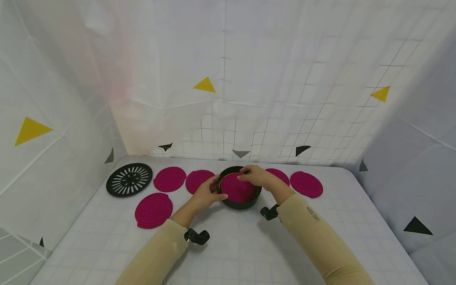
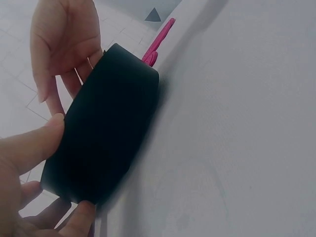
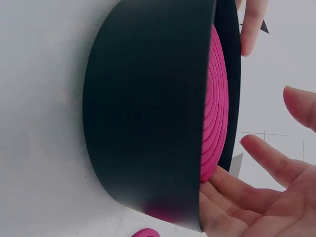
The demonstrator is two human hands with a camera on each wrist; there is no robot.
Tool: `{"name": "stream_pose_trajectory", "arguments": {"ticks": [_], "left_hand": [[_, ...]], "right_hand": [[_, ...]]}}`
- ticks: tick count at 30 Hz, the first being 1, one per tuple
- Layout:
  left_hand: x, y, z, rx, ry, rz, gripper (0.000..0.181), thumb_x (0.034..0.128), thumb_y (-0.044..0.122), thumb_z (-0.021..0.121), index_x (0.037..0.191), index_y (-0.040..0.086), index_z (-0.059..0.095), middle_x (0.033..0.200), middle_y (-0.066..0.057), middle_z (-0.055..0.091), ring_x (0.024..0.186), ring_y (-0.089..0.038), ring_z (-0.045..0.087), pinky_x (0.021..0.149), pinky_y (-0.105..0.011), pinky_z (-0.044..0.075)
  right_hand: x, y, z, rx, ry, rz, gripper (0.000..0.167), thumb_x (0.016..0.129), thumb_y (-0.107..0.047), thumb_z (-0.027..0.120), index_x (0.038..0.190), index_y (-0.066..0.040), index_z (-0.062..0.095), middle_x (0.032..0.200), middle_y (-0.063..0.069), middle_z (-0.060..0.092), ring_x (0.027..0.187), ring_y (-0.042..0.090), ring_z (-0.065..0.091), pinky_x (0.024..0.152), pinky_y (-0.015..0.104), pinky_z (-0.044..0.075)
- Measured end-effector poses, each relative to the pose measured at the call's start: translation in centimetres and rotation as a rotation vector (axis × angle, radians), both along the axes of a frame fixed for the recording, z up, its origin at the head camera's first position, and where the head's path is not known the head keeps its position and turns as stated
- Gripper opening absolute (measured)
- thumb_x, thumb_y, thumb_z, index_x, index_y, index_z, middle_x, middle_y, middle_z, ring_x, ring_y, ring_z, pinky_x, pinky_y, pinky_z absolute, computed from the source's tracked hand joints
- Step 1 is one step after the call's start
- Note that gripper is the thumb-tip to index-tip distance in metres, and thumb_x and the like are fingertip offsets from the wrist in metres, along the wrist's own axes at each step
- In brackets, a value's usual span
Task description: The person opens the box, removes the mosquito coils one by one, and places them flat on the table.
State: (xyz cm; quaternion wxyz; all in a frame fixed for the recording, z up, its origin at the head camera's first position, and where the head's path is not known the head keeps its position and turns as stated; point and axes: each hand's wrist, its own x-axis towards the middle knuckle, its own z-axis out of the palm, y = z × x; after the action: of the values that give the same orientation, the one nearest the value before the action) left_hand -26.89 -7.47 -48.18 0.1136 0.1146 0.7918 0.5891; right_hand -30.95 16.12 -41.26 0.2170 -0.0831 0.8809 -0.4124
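A black round pan (image 1: 239, 204) stands on the table with a magenta spiral mat (image 1: 235, 188) inside it, a little below the rim in the right wrist view. My left hand (image 1: 205, 194) grips the pan's left side; in the left wrist view its thumb lies at the rim and its fingers (image 2: 81, 217) curl round the outer wall. My right hand (image 1: 258, 176) reaches over the pan's far right rim. In the right wrist view its lower fingers (image 3: 229, 187) touch the mat's edge, while thumb and index finger stand apart with nothing between them.
More magenta spiral mats lie on the white table: two on the left (image 1: 170, 179) (image 1: 154, 210), one behind my left hand (image 1: 196, 180), and two on the right (image 1: 278, 175) (image 1: 306, 184). A black slotted disc (image 1: 129, 179) lies at the back left. White sheets (image 1: 270, 79) wall the table.
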Motion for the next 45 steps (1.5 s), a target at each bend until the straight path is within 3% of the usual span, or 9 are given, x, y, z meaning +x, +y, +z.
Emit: {"name": "stream_pose_trajectory", "arguments": {"ticks": [7,15,32,35,39,42,45], "left_hand": [[-0.1,0.0,0.0,-0.010,0.004,0.004,0.089,0.0849,0.016,0.082,0.156,0.005,0.031,0.154,-0.017,0.041,0.138,-0.035,0.044,0.109,-0.042,0.042],[-0.2,0.0,-0.2,0.001,0.001,0.003,0.089,0.0848,0.016,0.082,0.156,0.005,0.030,0.153,-0.016,0.043,0.138,-0.034,0.043,0.110,-0.041,0.042],[-0.1,0.1,-0.2,0.061,0.001,0.003,0.086,0.0856,0.008,0.080,0.155,0.003,0.031,0.153,-0.020,0.041,0.138,-0.039,0.043,0.110,-0.048,0.040],[0.1,0.2,0.2,0.067,-0.011,-0.004,0.086,0.0862,0.005,0.079,0.155,0.000,0.029,0.154,-0.023,0.038,0.139,-0.042,0.041,0.111,-0.050,0.038],[1.0,0.1,1.9,0.069,-0.020,-0.024,0.084,0.0873,0.002,0.077,0.155,-0.005,0.027,0.154,-0.027,0.037,0.139,-0.045,0.039,0.111,-0.052,0.037],[1.8,0.2,2.9,0.055,0.005,-0.019,0.082,0.0867,0.001,0.077,0.153,-0.006,0.029,0.152,-0.028,0.039,0.137,-0.046,0.040,0.110,-0.051,0.039],[2.1,0.3,3.2,0.048,0.020,-0.009,0.082,0.0857,0.001,0.078,0.152,-0.007,0.030,0.151,-0.028,0.040,0.136,-0.046,0.042,0.109,-0.051,0.040]], "right_hand": [[-0.2,0.3,0.1,0.007,0.018,-0.044,0.051,0.097,-0.033,0.066,0.141,-0.008,0.055,0.136,0.016,0.056,0.123,0.033,0.054,0.102,0.058,0.045],[-0.5,0.6,0.0,-0.126,0.009,-0.093,0.043,0.099,-0.013,0.065,0.139,-0.002,0.055,0.132,0.020,0.057,0.112,0.029,0.062,0.089,0.044,0.057],[-1.1,1.2,-0.5,-0.157,0.073,-0.084,0.032,0.098,-0.009,0.065,0.130,-0.003,0.062,0.119,0.017,0.059,0.101,0.024,0.063,0.083,0.040,0.059],[-1.1,1.3,-0.5,-0.147,0.099,-0.078,0.028,0.098,-0.009,0.065,0.126,-0.004,0.065,0.117,0.016,0.061,0.100,0.024,0.063,0.083,0.039,0.059],[-0.9,1.4,-0.5,-0.129,0.121,-0.061,0.027,0.098,-0.010,0.065,0.125,-0.007,0.067,0.121,0.016,0.062,0.104,0.025,0.063,0.085,0.041,0.058],[-0.7,1.4,-0.3,-0.128,0.118,-0.046,0.029,0.098,-0.010,0.065,0.127,-0.009,0.066,0.125,0.016,0.062,0.106,0.025,0.063,0.087,0.041,0.058],[-0.7,1.6,-0.3,-0.148,0.105,-0.027,0.031,0.097,-0.009,0.066,0.129,-0.009,0.065,0.127,0.016,0.060,0.104,0.025,0.062,0.085,0.040,0.058]]}}
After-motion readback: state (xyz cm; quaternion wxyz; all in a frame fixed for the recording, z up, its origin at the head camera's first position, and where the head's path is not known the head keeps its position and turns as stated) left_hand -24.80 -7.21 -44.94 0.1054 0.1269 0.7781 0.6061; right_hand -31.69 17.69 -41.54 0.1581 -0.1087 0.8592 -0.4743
